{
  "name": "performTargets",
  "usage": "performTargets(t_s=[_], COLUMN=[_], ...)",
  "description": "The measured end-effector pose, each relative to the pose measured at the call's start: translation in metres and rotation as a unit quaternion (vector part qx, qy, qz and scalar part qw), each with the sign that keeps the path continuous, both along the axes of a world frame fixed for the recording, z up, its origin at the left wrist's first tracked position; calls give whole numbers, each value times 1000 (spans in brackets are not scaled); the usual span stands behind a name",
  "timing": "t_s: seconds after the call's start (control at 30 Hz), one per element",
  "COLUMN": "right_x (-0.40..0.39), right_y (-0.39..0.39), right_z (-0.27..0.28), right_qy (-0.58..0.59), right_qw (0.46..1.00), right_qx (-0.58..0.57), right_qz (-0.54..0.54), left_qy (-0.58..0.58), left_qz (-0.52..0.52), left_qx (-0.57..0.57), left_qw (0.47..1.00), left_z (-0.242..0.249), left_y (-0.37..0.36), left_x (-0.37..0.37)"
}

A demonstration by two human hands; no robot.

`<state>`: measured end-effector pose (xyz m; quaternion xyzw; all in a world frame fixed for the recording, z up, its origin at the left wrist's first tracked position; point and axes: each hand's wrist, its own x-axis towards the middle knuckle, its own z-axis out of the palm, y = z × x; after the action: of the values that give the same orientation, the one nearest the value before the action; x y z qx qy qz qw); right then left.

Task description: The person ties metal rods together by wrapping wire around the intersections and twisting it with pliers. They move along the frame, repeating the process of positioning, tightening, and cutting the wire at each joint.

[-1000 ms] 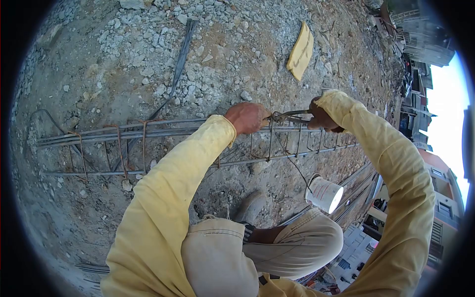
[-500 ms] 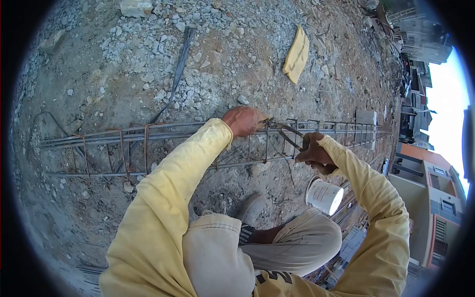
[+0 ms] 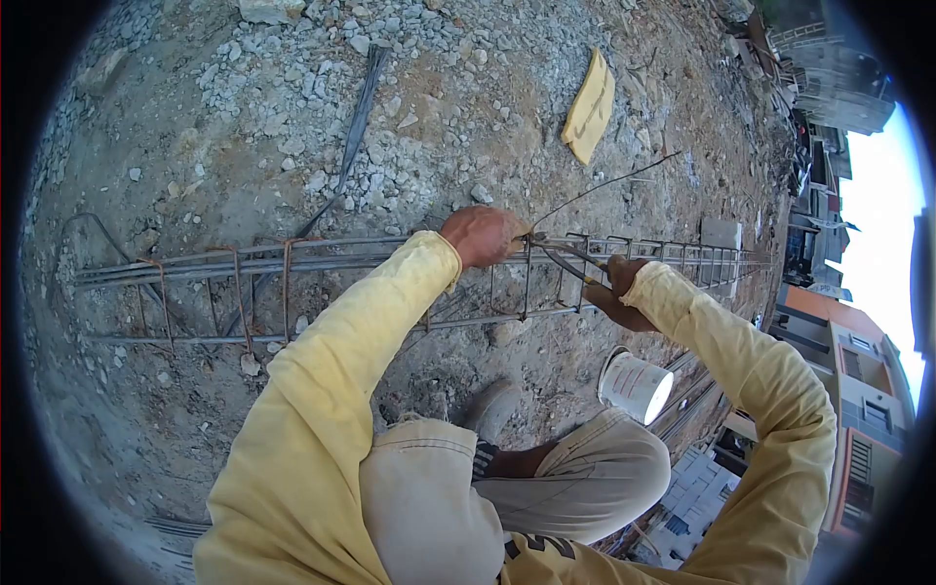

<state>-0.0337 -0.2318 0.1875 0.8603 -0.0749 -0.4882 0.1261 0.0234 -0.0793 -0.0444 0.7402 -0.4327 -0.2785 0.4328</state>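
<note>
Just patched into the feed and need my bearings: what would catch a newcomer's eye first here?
Centre frame, the left hand grips the top of a long rebar cage lying across the rubble, while the right hand holds pliers at the same joint. A thin tie wire sticks up from that joint toward the upper right. A white bucket sits by the person's knee, and a yellow slab lies on the ground beyond.

Rubble ground (image 3: 292, 117) carries rebar cage (image 3: 322, 258), bucket (image 3: 636, 386).

my left hand (image 3: 483, 234) grips the rusty, matt steel rebar cage (image 3: 292, 283); my right hand (image 3: 616, 288) holds dull metal pliers (image 3: 565, 258) on thin wire (image 3: 604, 185). smooth white plastic bucket (image 3: 636, 385), rough gravel (image 3: 292, 127).
</note>
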Motion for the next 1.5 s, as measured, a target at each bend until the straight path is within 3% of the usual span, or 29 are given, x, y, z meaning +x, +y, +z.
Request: performTargets(t_s=[0.03, 0.07, 0.1, 0.17, 0.27, 0.33, 0.37, 0.5, 0.53, 0.67, 0.77, 0.83, 0.87, 0.9, 0.93, 1.07, 1.17, 1.2, 1.3, 1.33, 1.37, 1.4, 1.43, 1.47, 1.5], right_x=[15, 22, 24, 31, 39, 54, 57, 48, 47, 54, 49, 33, 18, 7, 3, 8, 36, 32, 41, 42, 37, 26, 19, 8, 12], right_y=[6, 7, -3, -34, -22, -8, -4, -3, -4, -18, -16, -9, -9, -10, -13, 3, -28, -34, -42, -38, -47, -65, -72, -77, -56], right_z=[6, 10, 5, 0, 8, 2, -1, -4, -5, 0, 5, 7, 6, 5, 4, 6, 6, 12, 13, 11, 5, -7, -16, -22, -17], right_qy=[97, 78, 90, 173, 160, 202, 216, 121, 141, 180, 150, 39, -42, -120, -155, -59, 120, 64, 104, 98, 82, 63, 42, -41, -30], right_qw=[987, 957, 892, 764, 802, 933, 963, 985, 963, 836, 878, 985, 999, 976, 967, 988, 991, 984, 930, 945, 988, 996, 970, 958, 976], right_qx=[13, 32, 55, 120, 84, -14, -64, 31, 34, 58, 66, 21, 9, -4, 1, -86, 47, 56, 19, 4, 21, 35, 47, 75, 29], right_qz=[-123, -278, -439, -610, -569, -298, -150, -115, -228, -516, -451, -169, 7, 182, 202, 118, -24, -158, -351, -313, -132, 52, 234, 273, 215], left_qy=[-8, -16, -15, -14, -26, -23, -20, -7, -7, 9, 10, 8, 6, 8, 9, 10, -1, 2, 12, 11, 9, 6, 4, 1, 0], left_qz=[2, 5, 3, -1, 12, 25, 30, 18, 15, -18, 2, 11, 15, 17, 19, 13, 6, 3, 4, 9, 13, 15, 16, 17, 19], left_qx=[-6, -12, -8, -1, -8, -29, -40, -23, -20, 11, -7, -16, -22, -27, -33, -30, -18, -19, -17, -15, -14, -11, -9, -8, -11], left_qw=[1000, 1000, 1000, 1000, 1000, 999, 999, 1000, 1000, 1000, 1000, 1000, 1000, 999, 999, 999, 1000, 1000, 1000, 1000, 1000, 1000, 1000, 1000, 1000], left_z=[2, 4, 6, 9, 2, -8, -13, -5, -3, 7, 2, -2, -3, -5, -7, -7, -4, -1, 2, 0, -3, -1, 1, 3, 2], left_y=[1, 1, 1, 1, 1, -1, -4, 0, 1, 2, 1, 1, -1, -2, -3, -3, -1, -1, 1, 1, 0, 1, 2, 3, 2], left_x=[0, 0, 0, 1, -2, -3, -5, -2, -3, 5, 3, 1, 1, 0, -1, 0, -1, 1, 0, -1, -3, -2, -2, -2, -2])
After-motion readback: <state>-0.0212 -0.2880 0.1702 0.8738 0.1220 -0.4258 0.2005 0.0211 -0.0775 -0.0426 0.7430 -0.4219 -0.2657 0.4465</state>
